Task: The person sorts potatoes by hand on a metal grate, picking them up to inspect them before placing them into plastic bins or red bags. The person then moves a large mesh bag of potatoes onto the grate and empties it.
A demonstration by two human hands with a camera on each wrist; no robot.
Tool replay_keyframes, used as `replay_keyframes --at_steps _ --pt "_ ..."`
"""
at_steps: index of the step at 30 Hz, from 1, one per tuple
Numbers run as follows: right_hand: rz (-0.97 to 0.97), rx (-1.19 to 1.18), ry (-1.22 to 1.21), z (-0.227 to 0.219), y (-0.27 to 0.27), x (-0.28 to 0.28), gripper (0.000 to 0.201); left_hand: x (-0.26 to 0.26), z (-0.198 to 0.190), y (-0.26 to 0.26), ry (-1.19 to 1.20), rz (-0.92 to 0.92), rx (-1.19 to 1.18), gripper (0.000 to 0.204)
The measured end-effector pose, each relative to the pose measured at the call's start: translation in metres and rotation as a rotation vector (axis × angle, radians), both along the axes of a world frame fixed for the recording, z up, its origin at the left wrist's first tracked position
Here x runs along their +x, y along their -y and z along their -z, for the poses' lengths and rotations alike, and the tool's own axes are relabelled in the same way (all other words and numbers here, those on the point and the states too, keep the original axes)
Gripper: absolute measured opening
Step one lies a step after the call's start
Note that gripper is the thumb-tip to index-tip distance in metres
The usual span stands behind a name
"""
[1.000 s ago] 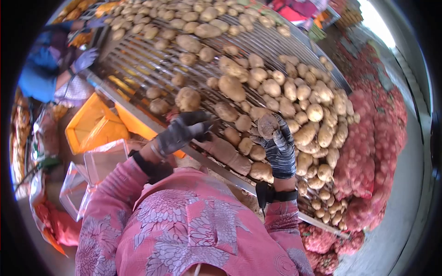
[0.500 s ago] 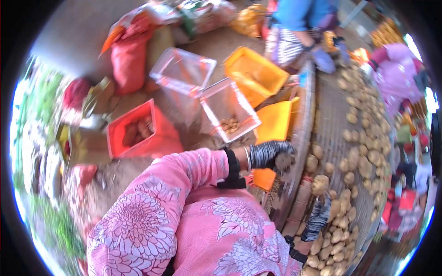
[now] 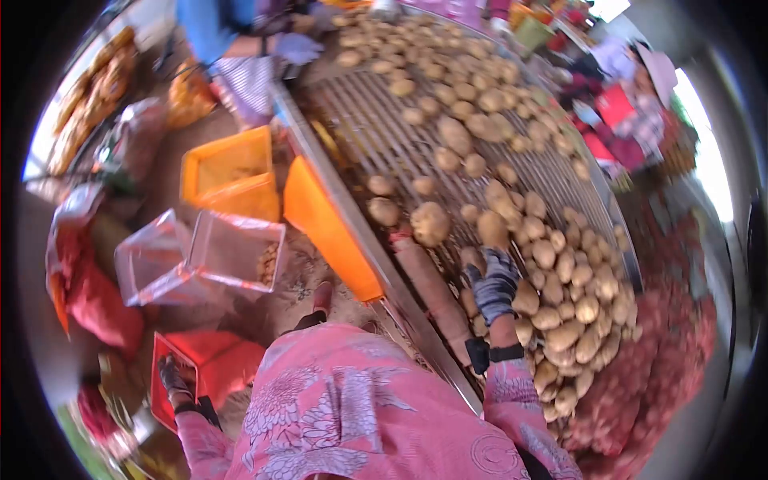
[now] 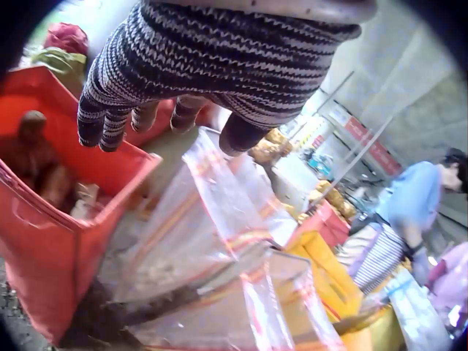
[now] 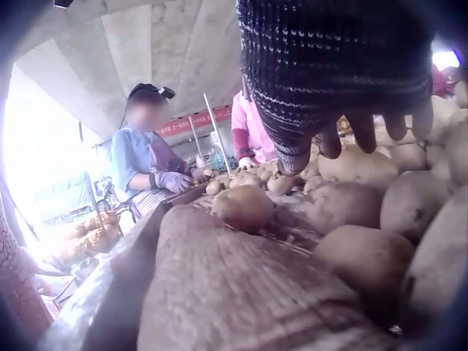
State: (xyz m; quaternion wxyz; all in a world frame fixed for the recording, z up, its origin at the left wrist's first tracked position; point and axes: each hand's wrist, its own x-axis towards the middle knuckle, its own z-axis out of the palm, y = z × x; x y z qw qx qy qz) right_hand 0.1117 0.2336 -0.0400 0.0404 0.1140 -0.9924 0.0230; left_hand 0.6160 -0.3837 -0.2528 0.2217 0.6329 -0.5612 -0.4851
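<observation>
My left hand (image 3: 174, 378), in a striped knit glove, is over the open red bin (image 3: 232, 360) at the lower left. In the left wrist view its fingers (image 4: 110, 128) are spread and hold nothing. Potatoes lie inside that bin, and one dark potato (image 4: 31, 126) stands out against its inner wall. My right hand (image 3: 494, 284), gloved alike, reaches over the potatoes (image 3: 572, 300) on the slatted rack (image 3: 360, 104). Its fingers (image 5: 329, 142) point loosely down onto them in the right wrist view, gripping none. A large potato (image 3: 430, 224) lies left of this hand.
A padded roll (image 3: 432, 288) runs along the rack's metal edge (image 3: 352, 216). An orange chute (image 3: 324, 232), clear plastic-walled bins (image 3: 236, 248) and a yellow bin (image 3: 228, 168) stand left of it. Red net sacks (image 3: 640, 384) lie at right. Other people work around the far end.
My right hand held a round potato at first; half a second ago my left hand held a dark one by the rack edge. The left hand has swung to the red bin, now empty.
</observation>
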Motion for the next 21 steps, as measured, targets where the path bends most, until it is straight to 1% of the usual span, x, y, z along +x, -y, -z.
replay_keyframes --at_steps 1,2,3,4,5,6,7,8,10,11,13,14,15,16,17,18,19,20,21 --pt "0.109 -0.039 0.1 -0.005 -0.006 0.004 0.061 -0.05 -0.004 0.0 -0.099 0.021 -0.047 0.044" --pt "0.196 -0.09 0.203 -0.007 -0.01 0.011 0.067 -0.102 0.002 0.008 -0.105 0.414 -0.143 0.044" --pt "0.164 -0.107 0.24 0.007 -0.019 0.018 0.071 -0.183 -0.016 -0.02 0.024 0.556 -0.356 0.042" --pt "0.119 -0.123 0.274 0.022 -0.025 0.022 0.075 -0.263 -0.07 -0.08 -0.021 0.605 -0.276 0.039" --pt "0.122 -0.094 0.209 0.017 -0.016 0.032 0.079 -0.331 -0.122 -0.137 -0.095 0.862 -0.491 0.038" --pt "0.109 -0.072 0.23 0.0 -0.005 0.038 0.08 -0.378 -0.133 -0.171 -0.231 1.087 -0.841 0.039" --pt "0.048 -0.14 0.203 -0.005 -0.006 0.041 0.077 -0.416 -0.169 -0.22 -0.315 1.24 -0.799 0.041" --pt "0.028 -0.149 0.166 0.006 -0.013 0.042 0.073 -0.445 -0.205 -0.265 -0.407 1.407 -0.746 0.042" --pt "-0.025 -0.284 0.128 0.003 -0.028 0.05 0.066 -0.486 -0.221 -0.32 -0.544 1.713 -0.931 0.044" --pt "0.038 -0.287 0.111 -0.002 -0.045 0.059 0.066 -0.499 -0.223 -0.342 -0.553 1.816 -0.926 0.045" --pt "0.033 -0.598 -0.037 -0.017 -0.081 0.073 0.06 -0.519 -0.202 -0.365 -0.449 1.94 -1.03 0.048" --pt "0.226 -0.537 -0.095 -0.049 -0.102 0.086 0.054 -0.524 -0.194 -0.371 -0.404 1.976 -1.089 0.05" --pt "0.347 -0.488 -0.312 -0.054 -0.133 0.099 0.05 -0.526 -0.177 -0.374 -0.447 1.972 -1.016 0.052" --pt "0.559 -0.353 -0.411 -0.052 -0.168 0.114 0.048 -0.525 -0.176 -0.375 -0.442 1.981 -1.018 0.052" --pt "0.751 -0.253 -0.48 -0.058 -0.203 0.131 0.046 -0.523 -0.175 -0.376 -0.491 1.984 -1.01 0.052" --pt "0.811 -0.165 -0.579 -0.029 -0.268 0.148 0.046 -0.523 -0.175 -0.372 -0.522 1.973 -1.011 0.052" --pt "0.644 0.195 -0.524 -0.023 -0.321 0.162 0.046 -0.517 -0.18 -0.372 -0.453 1.957 -1.081 0.051" --pt "0.771 -0.025 -0.407 -0.03 -0.324 0.15 0.045 -0.521 -0.177 -0.365 -0.474 2.003 -1.0 0.055" --pt "0.921 -0.243 -0.304 -0.038 -0.325 0.137 0.045 -0.519 -0.181 -0.365 -0.469 1.993 -0.971 0.055"
